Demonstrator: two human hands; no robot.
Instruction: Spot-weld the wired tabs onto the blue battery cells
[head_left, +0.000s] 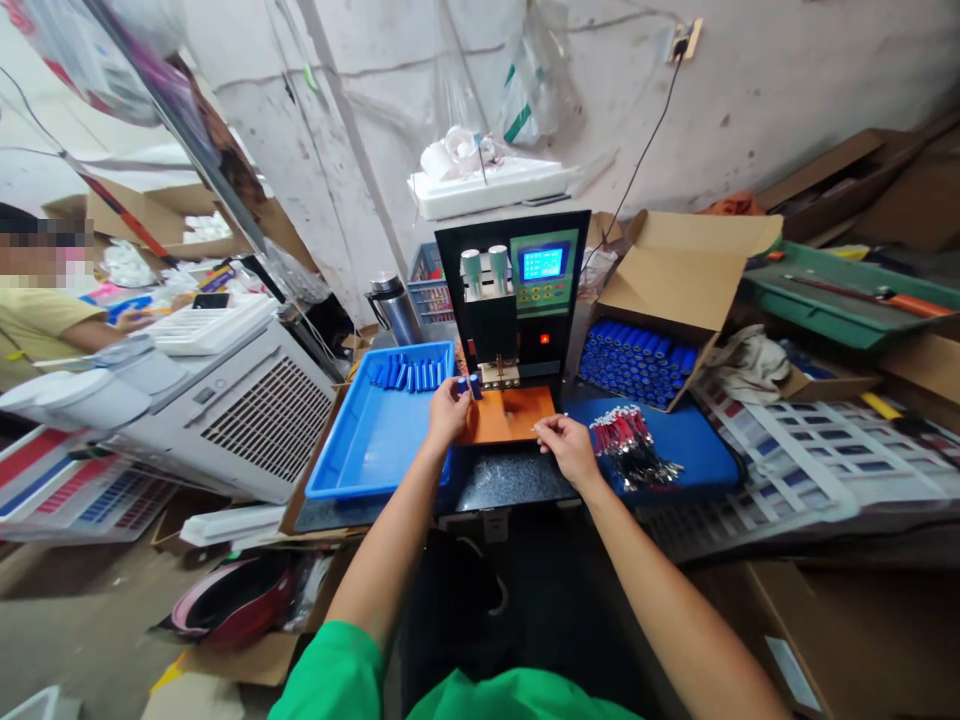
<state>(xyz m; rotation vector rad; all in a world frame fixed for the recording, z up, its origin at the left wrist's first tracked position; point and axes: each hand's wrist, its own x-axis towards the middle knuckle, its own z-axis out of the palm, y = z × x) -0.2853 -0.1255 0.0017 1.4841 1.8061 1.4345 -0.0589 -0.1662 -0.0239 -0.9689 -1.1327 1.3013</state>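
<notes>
My left hand [448, 412] is closed on blue battery cells [474, 385], held at the left of the spot welder's electrodes, above the orange plate [517, 418]. The black spot welder [487, 320] stands directly in front, its blue screen [544, 263] lit. Near the plate's right edge, my right hand [568, 447] is pinched, with a tiny pale tip at its fingers that is too small to name. Beside that hand, a bundle of red and black wire leads [630, 445] lies on a blue surface.
A blue tray [352, 440] on the left contains a row of blue cells [411, 374]. Right of the welder, an open carton [679, 270] is packed with more cells. A steel flask [396, 308] stands behind the tray. Another person [45, 330] is at far left.
</notes>
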